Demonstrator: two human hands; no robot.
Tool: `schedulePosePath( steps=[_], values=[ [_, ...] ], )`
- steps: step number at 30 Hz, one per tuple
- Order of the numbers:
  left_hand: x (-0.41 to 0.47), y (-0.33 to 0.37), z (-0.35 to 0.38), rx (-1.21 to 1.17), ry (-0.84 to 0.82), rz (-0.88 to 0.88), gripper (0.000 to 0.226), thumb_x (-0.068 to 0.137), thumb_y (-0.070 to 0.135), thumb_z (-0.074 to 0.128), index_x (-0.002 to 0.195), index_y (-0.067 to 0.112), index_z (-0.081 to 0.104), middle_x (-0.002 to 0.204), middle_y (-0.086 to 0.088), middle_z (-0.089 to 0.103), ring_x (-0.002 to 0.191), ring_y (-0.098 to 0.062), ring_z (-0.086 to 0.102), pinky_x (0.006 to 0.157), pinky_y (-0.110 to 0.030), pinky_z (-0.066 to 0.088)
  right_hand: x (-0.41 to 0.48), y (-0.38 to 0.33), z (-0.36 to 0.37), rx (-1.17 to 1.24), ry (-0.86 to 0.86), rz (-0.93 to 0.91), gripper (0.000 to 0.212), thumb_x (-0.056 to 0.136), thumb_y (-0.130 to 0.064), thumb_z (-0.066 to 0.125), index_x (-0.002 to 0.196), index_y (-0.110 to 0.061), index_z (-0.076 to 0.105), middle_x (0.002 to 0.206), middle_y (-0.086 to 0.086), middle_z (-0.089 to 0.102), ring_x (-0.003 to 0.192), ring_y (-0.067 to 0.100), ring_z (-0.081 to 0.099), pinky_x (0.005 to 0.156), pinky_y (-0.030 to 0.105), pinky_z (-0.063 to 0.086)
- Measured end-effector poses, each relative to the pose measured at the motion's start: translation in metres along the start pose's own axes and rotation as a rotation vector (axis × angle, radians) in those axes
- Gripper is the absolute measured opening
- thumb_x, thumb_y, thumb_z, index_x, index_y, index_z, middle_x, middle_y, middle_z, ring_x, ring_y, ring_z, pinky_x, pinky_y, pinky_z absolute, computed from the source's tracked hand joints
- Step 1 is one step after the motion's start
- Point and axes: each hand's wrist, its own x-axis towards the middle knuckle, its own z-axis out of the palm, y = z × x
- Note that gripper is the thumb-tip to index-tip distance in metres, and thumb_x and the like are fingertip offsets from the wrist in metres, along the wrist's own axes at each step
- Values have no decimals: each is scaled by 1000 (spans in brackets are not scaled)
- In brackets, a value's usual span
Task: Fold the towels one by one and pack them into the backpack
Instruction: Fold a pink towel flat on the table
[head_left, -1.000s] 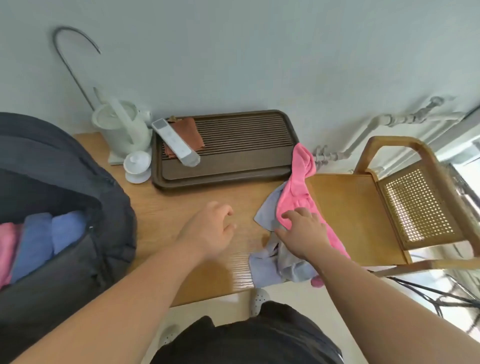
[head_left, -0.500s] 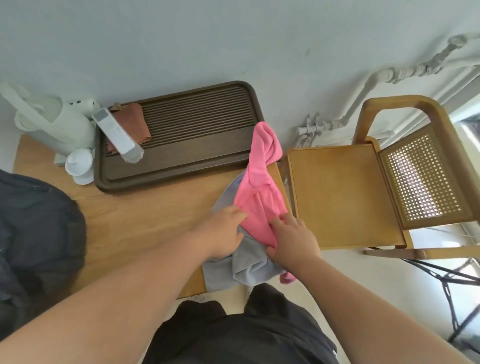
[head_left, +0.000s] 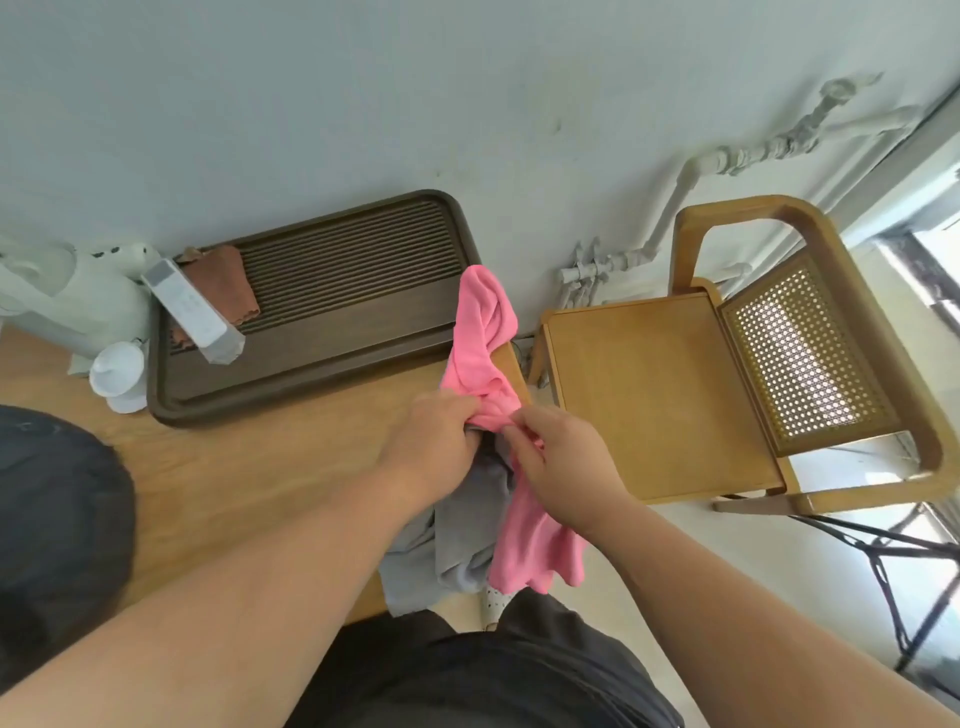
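Observation:
A crumpled pink towel (head_left: 483, 332) lies over the right end of the wooden table (head_left: 249, 467), one end hanging off the front edge. Both my hands pinch it near its middle: my left hand (head_left: 431, 441) from the left, my right hand (head_left: 561, 457) from the right. A grey towel (head_left: 457, 540) lies bunched under the pink one and droops over the table's front edge. The dark backpack (head_left: 57, 525) sits at the far left, only its side in view; its opening is out of frame.
A dark brown slatted tray (head_left: 332, 312) holds a brown cloth (head_left: 223, 280) and a white remote (head_left: 192, 312). A white kettle (head_left: 72, 296) and small white cup (head_left: 122, 374) stand at the back left. A wooden chair (head_left: 675, 395) stands right of the table.
My left hand has crossed the table and joined my right hand on the pink towel, and both have bunched it up. The view has swung right, so the backpack's opening has left the frame.

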Motion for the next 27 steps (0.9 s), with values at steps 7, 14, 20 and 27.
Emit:
schedulePosePath(
  steps=[7,14,20,27],
  values=[
    [-14,9,-60,34,64,-27,30,88,41,62,71,18,52,71,5,56,71,-19,52,67,-39,45,11,-31,-9,30,79,-101,33,99,-31,55,70,-16,52,62,-6,49,62,17,44,57,32,34],
    [-36,9,-100,86,45,17,29,78,10,55,98,20,73,92,6,71,89,-15,61,78,-32,47,20,-58,-27,174,37,-134,24,102,-29,53,81,-19,59,69,-2,58,67,16,54,66,39,45],
    [-43,9,-122,271,230,6,20,91,17,56,78,18,70,78,3,55,81,-20,52,67,-34,37,18,-80,-34,259,-73,-168,18,104,-27,50,92,-19,62,82,-3,64,79,12,58,71,27,44],
    [-73,21,-152,-32,370,-154,37,90,26,56,58,11,46,64,-1,49,65,-21,47,62,-40,39,16,-95,-17,59,-229,-170,40,87,-44,71,124,-30,65,117,-17,68,109,3,61,93,24,47]
  ],
)
